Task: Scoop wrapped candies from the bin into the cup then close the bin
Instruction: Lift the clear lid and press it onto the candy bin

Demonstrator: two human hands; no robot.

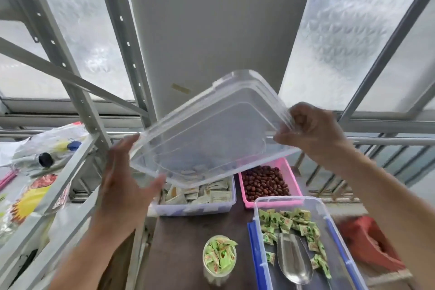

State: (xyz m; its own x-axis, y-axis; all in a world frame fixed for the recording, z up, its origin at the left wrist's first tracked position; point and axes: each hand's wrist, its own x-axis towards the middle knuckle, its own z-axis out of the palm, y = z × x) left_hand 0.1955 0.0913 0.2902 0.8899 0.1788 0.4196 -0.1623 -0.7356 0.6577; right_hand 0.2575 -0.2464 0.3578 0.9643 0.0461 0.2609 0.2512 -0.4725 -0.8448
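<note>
I hold a clear plastic lid [211,132] tilted in the air above the table. My left hand [124,179] grips its near left edge and my right hand [310,129] pinches its right edge. Below at the right, the open clear bin [292,201] with blue latches holds green wrapped candies [289,220] and a metal scoop [294,259]. A clear cup [219,258] full of the same green candies stands on the dark table, left of the bin.
A second clear bin [195,207] of pale wrapped packets lies under the lid. A pink basket [270,202] of red dates stands behind the candy bin. A metal shelf [70,172] with bags is at the left, a red object [367,240] at the right.
</note>
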